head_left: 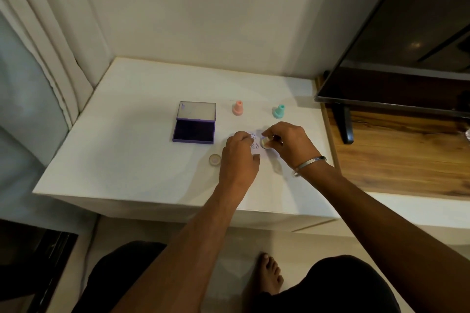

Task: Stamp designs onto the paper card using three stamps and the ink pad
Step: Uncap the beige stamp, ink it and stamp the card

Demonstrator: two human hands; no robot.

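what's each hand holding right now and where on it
The right hand grips a yellowish stamp around its upper body. The left hand presses the paper card flat, holding nothing.

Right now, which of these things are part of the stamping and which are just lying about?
In use: small white paper card, open purple ink pad, pink stamp, teal stamp, pale yellow stamp in right hand, left hand.
Lying about: round stamp cap, black television.

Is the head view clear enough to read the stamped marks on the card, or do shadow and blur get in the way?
Head view: dim, soft; two round marks on the paper card show, detail unreadable; hands' shadows fall nearby; wide-angle bends the table edges.
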